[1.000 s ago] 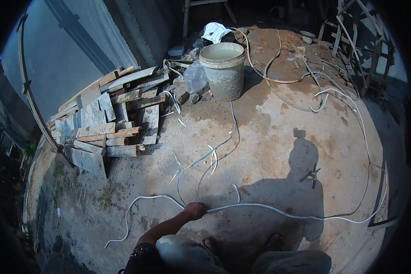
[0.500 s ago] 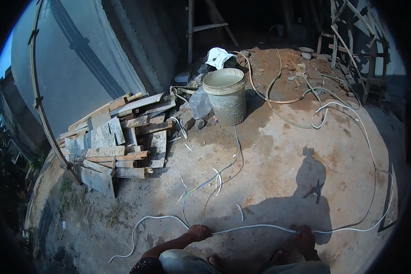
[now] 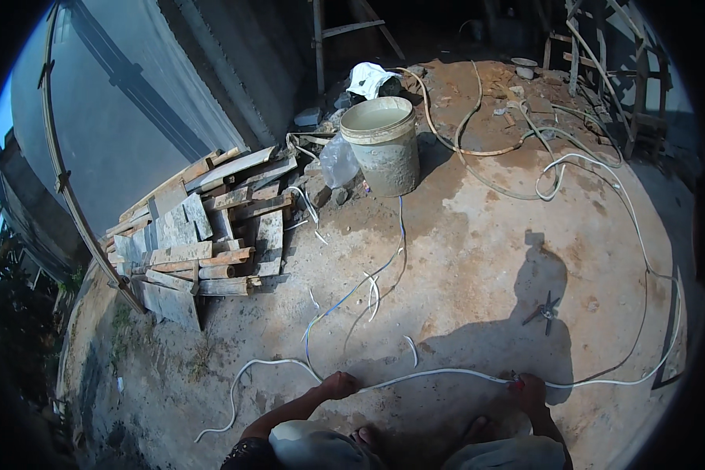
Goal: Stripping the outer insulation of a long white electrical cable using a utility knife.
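Note:
A long white cable [image 3: 439, 371] runs between my two hands, low over the concrete. My left hand [image 3: 340, 385] is closed round it; the cable's tail winds away to the left on the ground. Thin blue and yellowish wires [image 3: 345, 299] lead from beneath the bucket down to the cable beside that hand. My right hand [image 3: 529, 390] is also closed on the cable, and a small red thing shows at its fingers, too small to name. Beyond it, pliers [image 3: 542, 311] lie with handles spread, in my shadow. Cut strips of white sheathing [image 3: 373, 296] are scattered ahead.
A mud-stained bucket of greyish water [image 3: 382, 160] stands beyond, next to a clear plastic bag [image 3: 338, 161]. Stacked boards [image 3: 204, 235] lie at left, behind a leaning pole [image 3: 63, 172]. A hose [image 3: 486, 153] loops over the dirt at the far right.
The whole scene has shifted slightly upward in view. A red spot now shows at my right hand. Both hands keep their hold on the cable.

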Tool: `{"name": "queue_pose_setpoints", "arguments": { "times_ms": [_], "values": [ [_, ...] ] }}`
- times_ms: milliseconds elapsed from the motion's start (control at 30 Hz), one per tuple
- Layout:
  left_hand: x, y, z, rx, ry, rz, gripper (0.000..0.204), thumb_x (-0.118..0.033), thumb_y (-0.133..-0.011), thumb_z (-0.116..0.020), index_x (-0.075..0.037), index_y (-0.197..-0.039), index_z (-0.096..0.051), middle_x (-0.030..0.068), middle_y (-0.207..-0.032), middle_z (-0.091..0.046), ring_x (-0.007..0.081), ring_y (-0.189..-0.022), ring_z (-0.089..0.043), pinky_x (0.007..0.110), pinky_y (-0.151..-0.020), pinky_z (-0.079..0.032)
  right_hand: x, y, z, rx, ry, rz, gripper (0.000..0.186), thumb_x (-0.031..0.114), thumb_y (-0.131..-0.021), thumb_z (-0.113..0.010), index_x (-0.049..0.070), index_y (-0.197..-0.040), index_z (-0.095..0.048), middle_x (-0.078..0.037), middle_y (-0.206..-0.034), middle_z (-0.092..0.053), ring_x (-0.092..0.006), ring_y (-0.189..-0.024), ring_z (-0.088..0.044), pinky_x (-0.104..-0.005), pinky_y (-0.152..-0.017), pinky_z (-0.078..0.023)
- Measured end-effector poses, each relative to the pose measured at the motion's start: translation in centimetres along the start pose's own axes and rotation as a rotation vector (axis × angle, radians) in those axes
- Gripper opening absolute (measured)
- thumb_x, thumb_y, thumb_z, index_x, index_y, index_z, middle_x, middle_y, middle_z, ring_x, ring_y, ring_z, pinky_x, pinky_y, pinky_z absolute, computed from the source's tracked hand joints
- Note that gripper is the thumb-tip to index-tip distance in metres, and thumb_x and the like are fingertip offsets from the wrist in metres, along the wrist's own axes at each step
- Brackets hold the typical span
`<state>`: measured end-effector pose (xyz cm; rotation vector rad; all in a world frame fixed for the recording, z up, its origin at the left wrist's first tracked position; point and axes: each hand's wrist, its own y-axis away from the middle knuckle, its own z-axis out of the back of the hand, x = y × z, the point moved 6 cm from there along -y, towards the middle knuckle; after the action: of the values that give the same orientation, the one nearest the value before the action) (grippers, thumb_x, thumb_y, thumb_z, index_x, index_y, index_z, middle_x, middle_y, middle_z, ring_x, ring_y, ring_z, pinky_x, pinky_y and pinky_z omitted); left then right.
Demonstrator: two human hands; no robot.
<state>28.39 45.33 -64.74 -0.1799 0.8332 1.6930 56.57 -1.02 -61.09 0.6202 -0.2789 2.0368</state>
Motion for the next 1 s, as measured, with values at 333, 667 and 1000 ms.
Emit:
{"name": "queue_pose_setpoints", "arguments": {
  "times_ms": [333,667,1000],
  "values": [
    [2.0,-1.0,-1.0,0.106,0.085,0.073,0.018,-0.024,-0.081,-0.069,-0.009,-0.089,-0.074,0.0134,-0.083,-0.072,0.0303,-0.079,-0.070,0.042,-0.074,-0.053,-0.7,-0.8,-1.1,0.033,0.026,-0.080,0.044,0.050,-0.075,-0.075,0.007,-0.076,-0.067,-0.018,-0.073,-0.066,-0.0409,-0.073,-0.065,-0.0502,-0.068,-0.051],
    [0.7,-0.6,-1.0,0.183,-0.141,0.098,0.027,-0.032,-0.080,-0.069,-0.008,-0.092,-0.073,0.0180,-0.093,-0.070,0.0384,-0.091,-0.068,0.048,-0.082,-0.053,-0.1,-1.4,-1.0,0.121,0.070,-0.078,0.047,0.053,-0.080,-0.072,0.007,-0.084,-0.067,-0.017,-0.078,-0.066,-0.0408,-0.080,-0.065,-0.0506,-0.072,-0.051],
    [-1.6,0.7,-0.3,0.182,-0.205,0.203,0.028,-0.030,-0.085,-0.060,-0.014,-0.106,-0.070,0.0124,-0.101,-0.071,0.0370,-0.098,-0.067,0.051,-0.087,-0.053,1.1,-2.6,-0.2,0.242,0.133,-0.186,0.053,0.059,-0.083,-0.066,0.006,-0.085,-0.068,-0.018,-0.085,-0.068,-0.0410,-0.085,-0.066,-0.0517,-0.078,-0.051]
  ]
}}
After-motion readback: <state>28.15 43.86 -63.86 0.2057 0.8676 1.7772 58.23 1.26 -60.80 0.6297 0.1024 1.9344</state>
